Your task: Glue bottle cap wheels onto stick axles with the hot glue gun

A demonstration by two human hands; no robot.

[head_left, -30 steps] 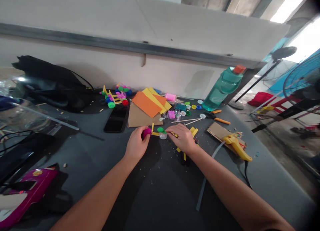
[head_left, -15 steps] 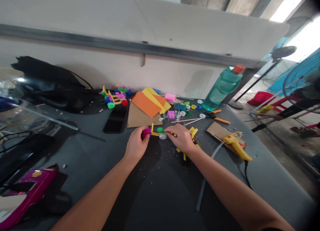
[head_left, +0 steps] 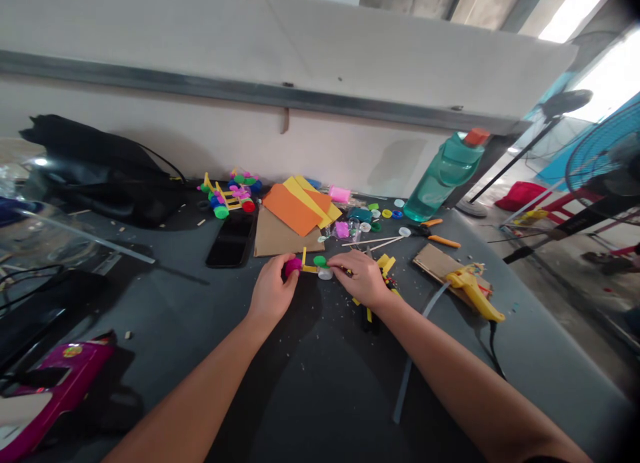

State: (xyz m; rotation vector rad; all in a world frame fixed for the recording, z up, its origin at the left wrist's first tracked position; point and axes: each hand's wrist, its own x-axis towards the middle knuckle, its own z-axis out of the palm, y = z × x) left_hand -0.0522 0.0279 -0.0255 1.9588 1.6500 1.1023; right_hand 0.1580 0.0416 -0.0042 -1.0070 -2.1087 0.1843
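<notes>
My left hand is curled round a magenta bottle cap on the dark table. My right hand pinches the other end of a small build of yellow sticks that carries a green cap and a clear cap. Both hands rest on the table surface, close together. More yellow sticks lie just beyond my right hand.
A yellow glue gun lies on cardboard at the right. A teal bottle, orange and yellow foam sheets, a black phone, a finished stick-and-cap toy, loose caps and a black bag sit further back.
</notes>
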